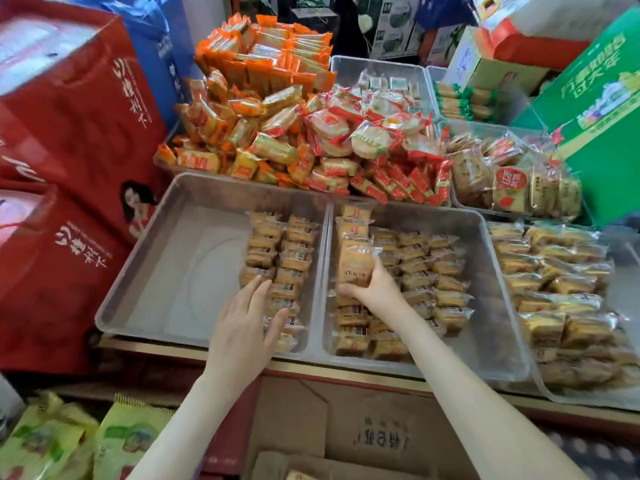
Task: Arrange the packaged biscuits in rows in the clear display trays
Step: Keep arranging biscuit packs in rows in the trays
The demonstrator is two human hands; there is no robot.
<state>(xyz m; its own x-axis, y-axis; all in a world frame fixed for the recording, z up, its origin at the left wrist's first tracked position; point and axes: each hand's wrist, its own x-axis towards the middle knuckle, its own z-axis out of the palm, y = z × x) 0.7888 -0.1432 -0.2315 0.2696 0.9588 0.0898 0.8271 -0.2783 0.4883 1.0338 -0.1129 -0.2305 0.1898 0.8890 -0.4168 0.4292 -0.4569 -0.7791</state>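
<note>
Head view, left to right.

Left tray (180, 271): two rows of biscuit packets (280, 258) stand along its 3 o'clock wall. The floor is bare from centre to 9 o'clock, leaving ample room for more rows.

Left hand (242, 317): fingers straight and slightly spread, tips resting on the near end of the left row, holding nothing. Risk: that row looks unsupported on its 9 o'clock side, so a sideways push could topple it.

Middle tray (491, 271): the right hand (375, 289) grips the held packet (355, 261), fingers curled round it, upright over the 9 o'clock column. Risk: the film looks slippery. Seating the packet may knock its neighbours or catch the wall where the trays meet. A bare strip remains at this tray's 3 o'clock.

Heap of red-and-orange packets (311, 143) at 12 o'clock sits against the far rims and could spill in if bumped.
</note>
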